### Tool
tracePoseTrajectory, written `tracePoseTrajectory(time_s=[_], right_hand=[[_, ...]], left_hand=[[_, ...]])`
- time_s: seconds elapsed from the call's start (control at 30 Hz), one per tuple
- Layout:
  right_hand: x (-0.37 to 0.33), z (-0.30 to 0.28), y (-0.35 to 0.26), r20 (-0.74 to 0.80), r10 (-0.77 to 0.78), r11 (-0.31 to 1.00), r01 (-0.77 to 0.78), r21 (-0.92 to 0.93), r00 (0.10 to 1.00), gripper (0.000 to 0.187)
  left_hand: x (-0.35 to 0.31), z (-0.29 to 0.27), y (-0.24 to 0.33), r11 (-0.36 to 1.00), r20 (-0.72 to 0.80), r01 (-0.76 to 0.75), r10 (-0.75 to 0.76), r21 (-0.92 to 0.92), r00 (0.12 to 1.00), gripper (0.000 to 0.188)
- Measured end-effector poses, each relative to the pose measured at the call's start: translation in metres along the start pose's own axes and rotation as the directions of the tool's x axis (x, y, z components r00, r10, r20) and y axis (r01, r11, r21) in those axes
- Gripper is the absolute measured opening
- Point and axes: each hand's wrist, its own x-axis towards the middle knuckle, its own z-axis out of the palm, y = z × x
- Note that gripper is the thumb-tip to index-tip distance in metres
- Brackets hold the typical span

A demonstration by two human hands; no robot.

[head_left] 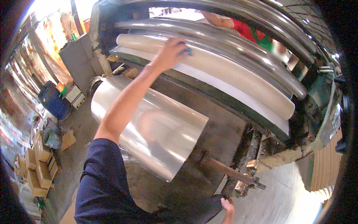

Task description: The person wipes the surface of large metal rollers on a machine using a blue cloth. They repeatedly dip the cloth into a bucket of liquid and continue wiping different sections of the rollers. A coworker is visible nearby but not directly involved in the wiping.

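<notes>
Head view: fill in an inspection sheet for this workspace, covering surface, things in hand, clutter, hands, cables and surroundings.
Surface: grey floor, darker under the machine.
Things in hand: beige roll lying along the metal rollers, white sheet below it; large silver roll in front, a bar projecting from its right end.
Clutter: cardboard boxes and blue barrel at left.
Hands: left hand at the beige roll, blue patch at its fingers, too blurred to name; right hand by dark cloth, grip unclear.
Cables: nothing seen for certain.
Surroundings: another person beyond the rollers, grey cabinet at left.
</notes>
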Motion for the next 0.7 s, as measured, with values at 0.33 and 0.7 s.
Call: tracePoseTrajectory(time_s=[0.33, 0.7], right_hand=[[-0.03, -0.003, 0.0, -0.035, -0.012, 0.99, 0.016, 0.137, 0.999, 0.07], [-0.026, -0.004, 0.016, -0.019, -0.022, 0.982, 0.026, 0.189, 1.0, 0.071]], left_hand=[[-0.006, -0.03, -0.028, 0.562, -0.117, 0.786, -0.789, 0.258, 0.603, 0.039], [0.006, 0.032, 0.02, 0.934, -0.038, 0.321, -0.33, -0.156, 0.943, 0.032]])
